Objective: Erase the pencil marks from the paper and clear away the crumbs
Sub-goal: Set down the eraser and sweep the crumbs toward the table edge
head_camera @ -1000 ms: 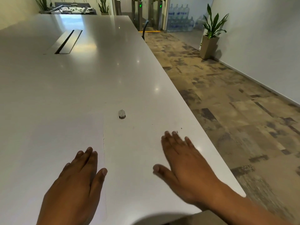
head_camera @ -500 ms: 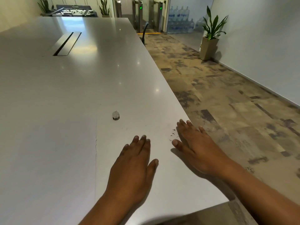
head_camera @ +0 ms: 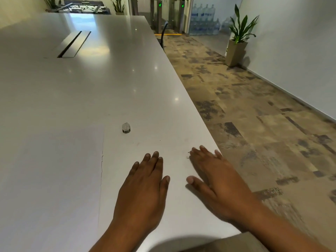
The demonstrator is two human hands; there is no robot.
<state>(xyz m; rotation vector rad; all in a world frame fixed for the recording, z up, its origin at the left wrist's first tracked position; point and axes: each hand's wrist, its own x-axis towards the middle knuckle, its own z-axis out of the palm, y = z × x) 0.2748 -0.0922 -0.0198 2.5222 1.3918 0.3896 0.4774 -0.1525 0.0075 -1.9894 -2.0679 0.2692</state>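
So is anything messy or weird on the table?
A few dark crumbs lie near the table edge, beside the right hand. The paper edge looks slightly jagged. The eraser sits alone.

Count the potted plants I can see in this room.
3: one potted plant by the right wall, one at the table's far end, one far left, partly cropped. Others may be hidden.

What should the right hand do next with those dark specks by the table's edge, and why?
Probably one more short sweep rightward. The right hand lies flat with its fingertips at the table edge, and a few crumbs sit just left of those fingertips, still on the surface. The left hand rests flat nearby.
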